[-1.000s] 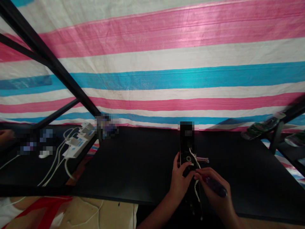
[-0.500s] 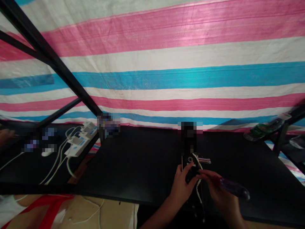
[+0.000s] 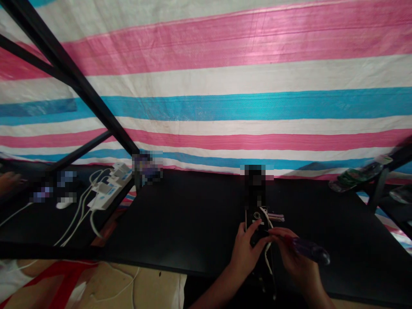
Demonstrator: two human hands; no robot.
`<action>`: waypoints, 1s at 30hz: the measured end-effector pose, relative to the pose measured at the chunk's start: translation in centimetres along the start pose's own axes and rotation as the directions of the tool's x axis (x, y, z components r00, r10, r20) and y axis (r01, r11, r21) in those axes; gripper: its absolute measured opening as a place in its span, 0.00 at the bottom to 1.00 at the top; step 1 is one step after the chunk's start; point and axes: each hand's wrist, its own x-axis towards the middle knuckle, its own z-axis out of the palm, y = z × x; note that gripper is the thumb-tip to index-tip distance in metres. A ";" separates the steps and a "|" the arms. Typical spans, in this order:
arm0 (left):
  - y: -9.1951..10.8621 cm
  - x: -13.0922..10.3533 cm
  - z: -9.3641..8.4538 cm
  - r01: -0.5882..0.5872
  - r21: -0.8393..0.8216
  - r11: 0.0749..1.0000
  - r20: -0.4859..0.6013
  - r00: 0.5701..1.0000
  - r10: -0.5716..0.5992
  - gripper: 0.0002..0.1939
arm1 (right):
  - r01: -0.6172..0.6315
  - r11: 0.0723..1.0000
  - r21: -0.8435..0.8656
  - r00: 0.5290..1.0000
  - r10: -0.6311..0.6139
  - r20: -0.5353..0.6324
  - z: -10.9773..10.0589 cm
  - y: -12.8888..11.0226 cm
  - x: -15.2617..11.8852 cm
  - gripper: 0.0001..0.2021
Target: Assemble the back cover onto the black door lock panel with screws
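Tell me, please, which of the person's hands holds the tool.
The right hand holds the dark-handled tool; the left hand touches the black device.

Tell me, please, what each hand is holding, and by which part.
The right hand holds a tool by its front part; the left hand grips a black device at its left side.

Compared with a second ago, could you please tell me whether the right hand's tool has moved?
Yes: the tool in the right hand has swung its handle end rightward, now nearly below the left end of the bottle.
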 end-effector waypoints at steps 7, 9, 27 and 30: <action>0.1 0.3 -0.3 -0.010 0.008 1.000 0.021 1.000 0.010 0.26 | 0.003 1.000 -0.015 0.997 -0.004 -0.074 0.8 0.3 0.5 0.02; 0.1 0.3 -0.3 -0.011 0.019 1.000 0.020 1.000 0.011 0.25 | -0.036 0.999 0.014 0.993 0.037 -0.111 1.0 0.2 0.5 0.01; -1.2 1.4 -0.1 -0.130 0.176 0.976 -0.013 0.991 0.135 0.25 | 0.036 0.984 -0.173 0.982 -0.067 -0.177 -0.7 -0.7 0.5 0.02; -1.3 1.5 0.0 -0.145 0.161 0.976 -0.017 0.989 0.150 0.24 | 0.023 0.990 -0.140 0.989 -0.043 -0.141 -1.2 -1.0 0.3 0.03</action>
